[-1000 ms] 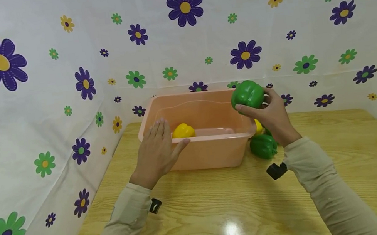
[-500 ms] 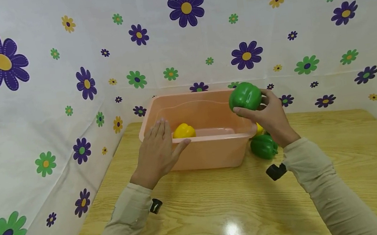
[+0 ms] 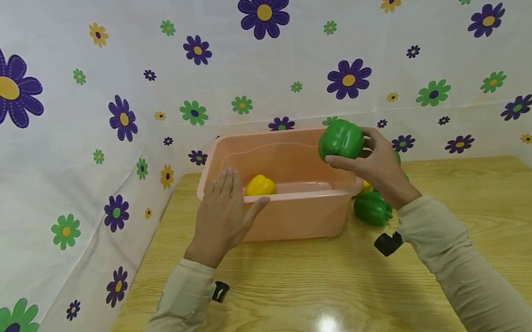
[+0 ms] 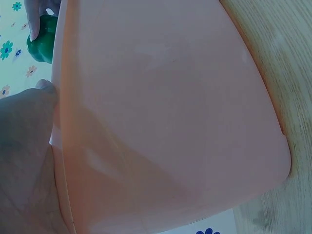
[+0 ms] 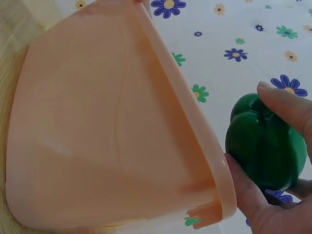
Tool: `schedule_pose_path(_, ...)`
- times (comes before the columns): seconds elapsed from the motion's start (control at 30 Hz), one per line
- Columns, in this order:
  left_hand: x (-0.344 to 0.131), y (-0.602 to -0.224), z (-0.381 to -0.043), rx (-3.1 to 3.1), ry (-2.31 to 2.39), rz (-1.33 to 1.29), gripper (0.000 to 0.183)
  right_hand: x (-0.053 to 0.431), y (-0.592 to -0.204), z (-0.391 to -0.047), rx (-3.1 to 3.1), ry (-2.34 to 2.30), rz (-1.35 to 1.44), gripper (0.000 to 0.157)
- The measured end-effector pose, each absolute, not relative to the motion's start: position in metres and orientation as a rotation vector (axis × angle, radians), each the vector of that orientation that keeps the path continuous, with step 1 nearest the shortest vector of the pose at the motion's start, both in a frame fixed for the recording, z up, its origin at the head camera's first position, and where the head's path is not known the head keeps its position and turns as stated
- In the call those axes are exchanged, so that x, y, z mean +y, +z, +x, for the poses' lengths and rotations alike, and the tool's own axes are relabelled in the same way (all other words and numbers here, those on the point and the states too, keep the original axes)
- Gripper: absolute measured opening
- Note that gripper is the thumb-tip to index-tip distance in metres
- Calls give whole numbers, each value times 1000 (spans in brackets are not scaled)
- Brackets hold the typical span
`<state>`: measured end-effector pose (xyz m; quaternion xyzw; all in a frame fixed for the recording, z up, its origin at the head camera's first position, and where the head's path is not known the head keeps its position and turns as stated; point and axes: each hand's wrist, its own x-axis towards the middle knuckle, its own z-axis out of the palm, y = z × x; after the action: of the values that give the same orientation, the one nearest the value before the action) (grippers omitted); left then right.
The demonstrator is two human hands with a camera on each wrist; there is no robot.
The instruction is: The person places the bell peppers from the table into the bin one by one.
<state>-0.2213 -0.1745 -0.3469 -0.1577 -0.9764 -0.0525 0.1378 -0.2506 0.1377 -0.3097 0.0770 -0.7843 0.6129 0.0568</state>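
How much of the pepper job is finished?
Looks like it's early. Done: one yellow pepper sits in the bin. In hand: the right hand holds a green pepper up near the bin's right end, while the left hand rests at its rim. Probably left: another green pepper beside the bin, plus bits of yellow and green mostly hidden behind the right arm.

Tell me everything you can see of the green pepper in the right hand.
The green pepper is glossy, lobed and smooth, plastic-looking; no stem shows. The right hand grips it between thumb and fingers, raised above rim level near the right end of the peach tub. Nothing else visibly touches it; whether it is directly over the opening is unclear.
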Motion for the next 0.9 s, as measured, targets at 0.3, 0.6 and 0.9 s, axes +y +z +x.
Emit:
schedule_pose_path(0.3,-174,-347,-221,-2839,-155,-459,94,136,-310,-250,-2397,1833,263,93)
schedule_pose_path(0.6,-175,-347,-221,-2827,-158,-461,94,135,-312,-252,-2405,1857,317,90)
schedule_pose_path(0.9,-175,-347,-221,-2832,-154,-457,94,133,-312,-253,-2427,1866,341,92)
